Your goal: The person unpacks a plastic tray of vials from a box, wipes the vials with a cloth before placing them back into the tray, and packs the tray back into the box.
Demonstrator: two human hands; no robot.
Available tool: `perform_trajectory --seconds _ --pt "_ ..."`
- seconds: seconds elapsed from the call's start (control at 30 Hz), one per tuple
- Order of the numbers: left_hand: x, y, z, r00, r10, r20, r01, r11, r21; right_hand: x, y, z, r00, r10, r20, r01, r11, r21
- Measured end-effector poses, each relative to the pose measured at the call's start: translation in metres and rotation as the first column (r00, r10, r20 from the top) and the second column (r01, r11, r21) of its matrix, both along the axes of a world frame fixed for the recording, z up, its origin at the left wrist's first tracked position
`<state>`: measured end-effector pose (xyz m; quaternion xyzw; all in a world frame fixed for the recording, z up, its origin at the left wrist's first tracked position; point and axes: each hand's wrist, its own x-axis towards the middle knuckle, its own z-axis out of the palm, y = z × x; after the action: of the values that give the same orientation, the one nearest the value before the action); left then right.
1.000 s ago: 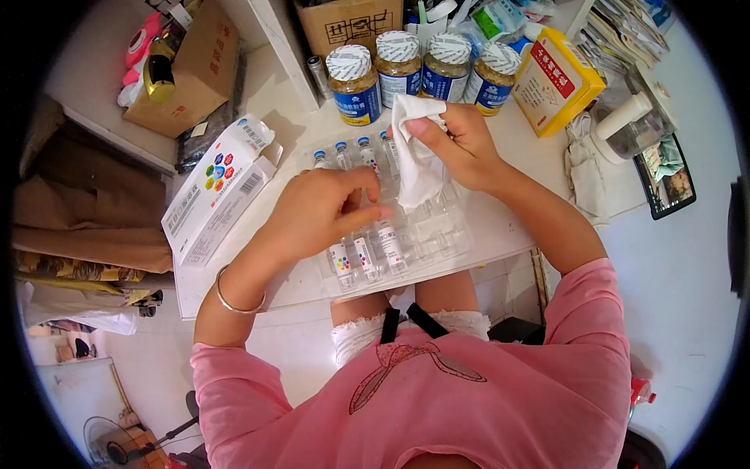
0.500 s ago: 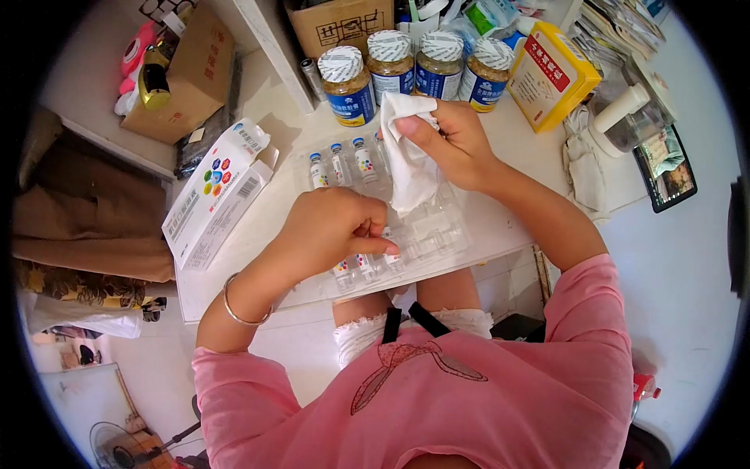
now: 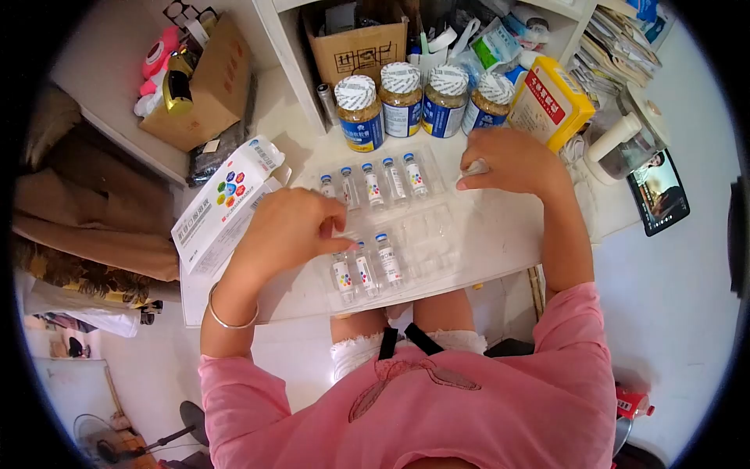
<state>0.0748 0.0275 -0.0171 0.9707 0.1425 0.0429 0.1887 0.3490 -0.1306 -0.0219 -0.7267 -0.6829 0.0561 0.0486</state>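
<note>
My left hand [image 3: 297,233] is open, thumb and fingers apart, over the left side of a clear plastic tray; its thumb tip is near the tops of three blue-capped vials, the rightmost a labelled vial [image 3: 388,262]. The tray's right part [image 3: 430,242] holds no vials. Behind it, a second row of several blue-capped vials, such as one vial [image 3: 415,176], lies in clear plastic. My right hand [image 3: 512,160] is closed near the blue-labelled jars, with a bit of white cloth [image 3: 475,167] showing between thumb and fingers. The rest of the cloth is hidden.
A white printed carton [image 3: 226,203] lies at the left. Several jars, one at the left end [image 3: 359,117], stand at the back beside a yellow box [image 3: 551,102]. On the right are a clear jug [image 3: 625,144] and a phone [image 3: 660,191]. The table's front edge [image 3: 500,273] is near my legs.
My right hand has moved right with the cloth, away from the vials, uncovering the back row. My left hand has shifted slightly left, its thumb and fingers further apart. The view has tilted a little.
</note>
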Motion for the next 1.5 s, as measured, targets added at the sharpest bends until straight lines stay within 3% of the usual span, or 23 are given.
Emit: perform_trajectory --seconds 0.07,0.13,0.2,0.23,0.3,0.37,0.5,0.57,0.63,0.7,0.77,0.8,0.83,0.87,0.9,0.97,1.03,1.1,1.13,1.2,1.33,1.4,1.5 --pt "-0.005 0.003 0.0 0.984 -0.052 -0.169 0.067 0.994 0.084 -0.005 0.003 0.008 0.998 0.065 0.007 -0.065 0.993 0.096" --pt "-0.008 0.005 -0.003 0.987 -0.078 -0.142 0.09 0.993 0.082 -0.013 0.006 0.009 0.991 0.131 0.01 -0.13 0.974 0.188" --pt "-0.01 0.005 -0.003 0.987 -0.108 -0.115 0.118 0.99 0.083 -0.025 0.005 0.004 0.887 0.252 -0.386 -0.294 0.954 -0.054" --pt "-0.011 0.005 -0.003 0.984 -0.135 -0.116 0.146 0.984 0.099 -0.033 0.004 0.0 0.888 0.255 -0.383 -0.296 0.954 -0.051" --pt "-0.013 0.006 0.0 0.98 -0.158 -0.118 0.172 0.978 0.117 -0.046 0.003 -0.009 0.955 0.265 -0.132 -0.261 0.964 0.052" --pt "-0.015 0.007 0.005 0.953 -0.167 -0.254 0.19 0.979 0.071 -0.049 0.001 0.0 0.957 0.244 -0.154 -0.245 0.969 0.013" --pt "-0.013 0.011 0.01 0.933 -0.222 -0.282 0.201 0.974 -0.103 -0.045 -0.002 0.005 0.985 0.173 -0.002 -0.172 0.979 -0.11" --pt "-0.011 0.018 0.009 0.907 -0.342 -0.244 0.282 0.926 -0.251 -0.044 0.001 0.006 0.984 0.156 0.085 -0.142 0.979 -0.148" --pt "-0.009 0.024 0.013 0.891 -0.388 -0.235 0.292 0.887 -0.358 -0.041 0.009 0.01 0.947 0.127 -0.296 -0.26 0.844 -0.469" --pt "-0.012 0.029 0.019 0.874 -0.431 -0.223 0.296 0.838 -0.459 -0.038 0.01 0.005 0.924 0.081 -0.375 -0.254 0.861 -0.441" --pt "-0.018 0.035 0.027 0.924 -0.341 -0.17 0.194 0.805 -0.56 -0.033 0.013 0.003 0.891 0.039 -0.452 -0.247 0.877 -0.412" --pt "-0.02 0.039 0.028 0.924 -0.341 -0.171 0.194 0.805 -0.56 -0.029 0.014 0.002 0.802 -0.033 -0.596 -0.202 0.925 -0.323" --pt "-0.021 0.044 0.027 0.971 -0.223 -0.09 0.143 0.833 -0.534 -0.026 0.016 0.003 0.682 -0.086 -0.726 -0.136 0.961 -0.242" --pt "-0.021 0.048 0.025 0.995 -0.103 -0.004 0.086 0.855 -0.512 -0.022 0.018 0.008 0.621 -0.175 -0.764 -0.073 0.958 -0.278" --pt "-0.017 0.051 0.022 0.995 -0.103 -0.004 0.086 0.854 -0.513 -0.017 0.021 0.007 0.62 -0.175 -0.764 -0.073 0.958 -0.279" --pt "-0.009 0.054 0.009 0.955 0.271 0.123 -0.127 0.745 -0.655 -0.006 0.029 -0.001 0.447 -0.214 -0.869 0.028 0.974 -0.226" --pt "-0.004 0.059 -0.002 0.961 0.252 0.117 -0.134 0.789 -0.6 -0.006 0.035 -0.012 0.437 -0.211 -0.875 0.025 0.975 -0.223" --pt "0.0 0.061 -0.011 0.986 0.146 0.086 -0.115 0.949 -0.292 -0.008 0.04 -0.025 0.562 -0.202 -0.803 0.083 0.979 -0.188" --pt "0.001 0.06 -0.011 0.986 0.145 0.086 -0.115 0.95 -0.292 -0.009 0.041 -0.027 0.561 -0.202 -0.803 0.084 0.979 -0.187" --pt "0.004 0.055 -0.009 0.988 0.097 0.116 -0.092 0.995 -0.045 -0.01 0.042 -0.028 0.558 -0.21 -0.803 0.093 0.977 -0.191" --pt "0.007 0.046 -0.021 0.964 0.042 0.261 -0.065 0.994 0.084 -0.014 0.041 -0.027 0.631 -0.184 -0.753 0.146 0.982 -0.118" --pt "0.005 0.03 -0.025 0.977 -0.105 0.186 0.089 0.992 0.092 -0.019 0.04 -0.023 0.676 -0.258 -0.69 0.226 0.964 -0.139" --pt "0.009 0.018 -0.028 0.994 -0.042 0.102 0.014 0.964 0.264 -0.019 0.04 -0.031 0.695 -0.172 -0.698 0.223 0.975 -0.018"
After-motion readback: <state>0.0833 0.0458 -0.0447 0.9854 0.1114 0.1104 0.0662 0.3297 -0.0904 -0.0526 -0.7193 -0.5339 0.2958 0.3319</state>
